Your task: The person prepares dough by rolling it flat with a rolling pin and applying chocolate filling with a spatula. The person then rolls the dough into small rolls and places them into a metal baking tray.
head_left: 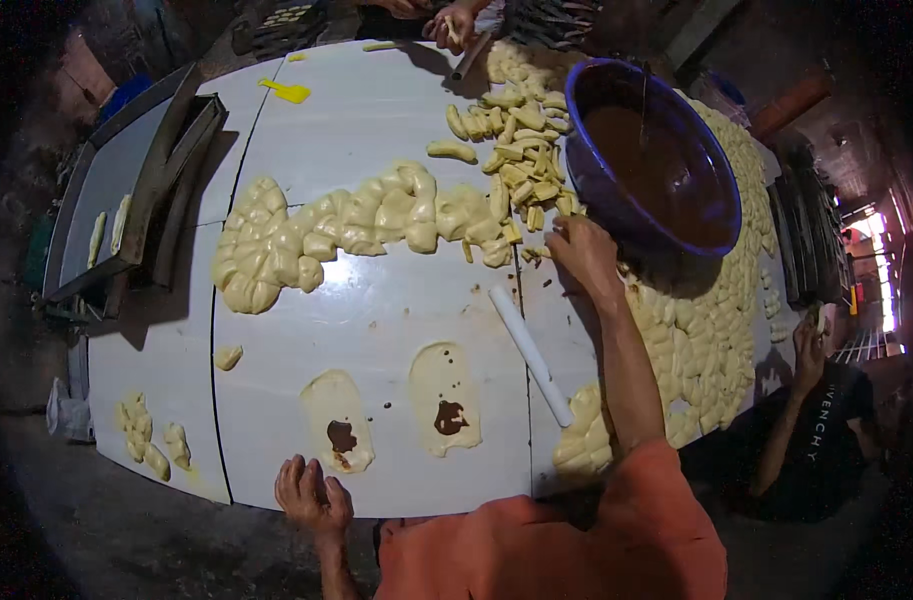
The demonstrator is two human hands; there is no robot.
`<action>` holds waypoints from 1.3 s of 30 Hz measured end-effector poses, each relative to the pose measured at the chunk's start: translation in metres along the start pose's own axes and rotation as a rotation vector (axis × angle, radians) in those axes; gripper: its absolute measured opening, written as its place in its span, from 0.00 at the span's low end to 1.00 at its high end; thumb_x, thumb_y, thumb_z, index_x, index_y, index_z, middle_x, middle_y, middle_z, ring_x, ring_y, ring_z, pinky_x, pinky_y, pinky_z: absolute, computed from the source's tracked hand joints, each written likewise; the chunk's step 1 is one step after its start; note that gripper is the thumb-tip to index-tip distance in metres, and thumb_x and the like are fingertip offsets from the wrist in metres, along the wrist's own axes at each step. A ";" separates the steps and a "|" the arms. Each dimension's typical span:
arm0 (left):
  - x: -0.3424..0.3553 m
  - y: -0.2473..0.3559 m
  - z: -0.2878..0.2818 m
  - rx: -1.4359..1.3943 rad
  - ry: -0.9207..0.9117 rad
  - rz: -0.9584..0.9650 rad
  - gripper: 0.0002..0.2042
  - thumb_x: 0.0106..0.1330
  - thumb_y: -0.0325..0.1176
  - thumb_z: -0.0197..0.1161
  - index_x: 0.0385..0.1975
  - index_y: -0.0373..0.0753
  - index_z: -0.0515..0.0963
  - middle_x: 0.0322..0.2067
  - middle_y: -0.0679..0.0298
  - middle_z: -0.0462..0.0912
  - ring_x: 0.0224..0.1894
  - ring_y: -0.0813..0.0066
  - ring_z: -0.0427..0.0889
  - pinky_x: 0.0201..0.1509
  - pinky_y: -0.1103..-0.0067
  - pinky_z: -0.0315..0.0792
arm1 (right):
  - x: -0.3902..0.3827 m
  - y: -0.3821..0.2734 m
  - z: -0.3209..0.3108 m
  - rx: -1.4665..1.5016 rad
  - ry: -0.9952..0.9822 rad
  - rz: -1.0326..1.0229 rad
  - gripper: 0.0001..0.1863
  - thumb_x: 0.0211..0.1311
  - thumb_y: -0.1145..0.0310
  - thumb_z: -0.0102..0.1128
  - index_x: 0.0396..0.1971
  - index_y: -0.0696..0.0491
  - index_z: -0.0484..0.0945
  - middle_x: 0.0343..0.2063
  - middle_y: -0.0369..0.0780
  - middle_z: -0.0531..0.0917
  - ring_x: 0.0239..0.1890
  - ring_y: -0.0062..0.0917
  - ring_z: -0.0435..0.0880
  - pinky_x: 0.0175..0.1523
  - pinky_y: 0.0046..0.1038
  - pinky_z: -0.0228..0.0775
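Note:
My left hand [314, 497], open with fingers a little bent, rests at the table's near edge. Just beyond it lies a flattened oval of pale dough [326, 400] with a dark brown filling blob [341, 436]. A second flattened dough piece [432, 375], also with brown filling [450, 417], is to its right. My right hand [583, 250] stretches to the banana pieces [521, 165] heaped beside the purple basin [721, 190]; its fingers look apart at the pile's near end. A white rolling pin [531, 355] lies left of my right forearm.
Dough lumps [356, 215] run across the middle of the white table [376, 310]. Many more dough pieces [676, 345] cover the right side. A yellow scraper [288, 92] lies at the far left, near metal trays [126, 180]. Another person's hands [451, 25] work across the table; someone else [816, 430] is at right.

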State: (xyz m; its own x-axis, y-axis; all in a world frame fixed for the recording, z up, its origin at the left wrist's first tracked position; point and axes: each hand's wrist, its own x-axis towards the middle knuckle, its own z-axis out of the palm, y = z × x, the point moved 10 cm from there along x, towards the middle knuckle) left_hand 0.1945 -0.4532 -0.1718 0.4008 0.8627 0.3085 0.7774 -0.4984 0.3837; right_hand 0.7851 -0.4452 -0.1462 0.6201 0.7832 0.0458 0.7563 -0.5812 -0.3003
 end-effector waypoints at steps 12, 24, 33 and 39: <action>-0.001 -0.003 -0.002 0.027 0.046 0.000 0.17 0.66 0.38 0.61 0.51 0.38 0.83 0.56 0.52 0.81 0.64 0.47 0.75 0.68 0.52 0.64 | 0.035 0.014 0.028 0.122 -0.031 0.213 0.18 0.52 0.55 0.67 0.38 0.52 0.86 0.33 0.47 0.89 0.40 0.42 0.89 0.47 0.40 0.78; 0.004 0.005 -0.002 0.002 0.036 0.015 0.16 0.65 0.34 0.62 0.49 0.33 0.82 0.57 0.48 0.80 0.63 0.45 0.75 0.69 0.53 0.64 | -0.023 0.033 -0.012 0.426 0.129 0.111 0.17 0.55 0.64 0.68 0.43 0.58 0.85 0.35 0.45 0.89 0.36 0.30 0.88 0.46 0.32 0.77; 0.001 -0.001 0.000 -0.009 0.057 0.048 0.18 0.63 0.33 0.65 0.52 0.38 0.82 0.59 0.51 0.80 0.64 0.48 0.75 0.69 0.54 0.64 | -0.195 -0.118 0.019 0.532 -0.433 -0.103 0.14 0.63 0.65 0.66 0.42 0.58 0.83 0.36 0.44 0.86 0.37 0.35 0.87 0.44 0.34 0.78; 0.007 0.010 -0.003 -0.032 0.057 0.054 0.18 0.62 0.32 0.66 0.52 0.38 0.82 0.60 0.48 0.78 0.65 0.47 0.73 0.69 0.54 0.64 | -0.236 -0.162 0.038 0.570 -0.346 -0.387 0.08 0.63 0.69 0.68 0.40 0.55 0.85 0.37 0.42 0.86 0.34 0.34 0.87 0.38 0.30 0.78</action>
State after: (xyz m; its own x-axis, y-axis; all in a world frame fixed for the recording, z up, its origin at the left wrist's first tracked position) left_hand 0.2032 -0.4526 -0.1636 0.4128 0.8284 0.3787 0.7389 -0.5476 0.3925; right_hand 0.5085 -0.5274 -0.1446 0.1621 0.9865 -0.0247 0.6233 -0.1218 -0.7725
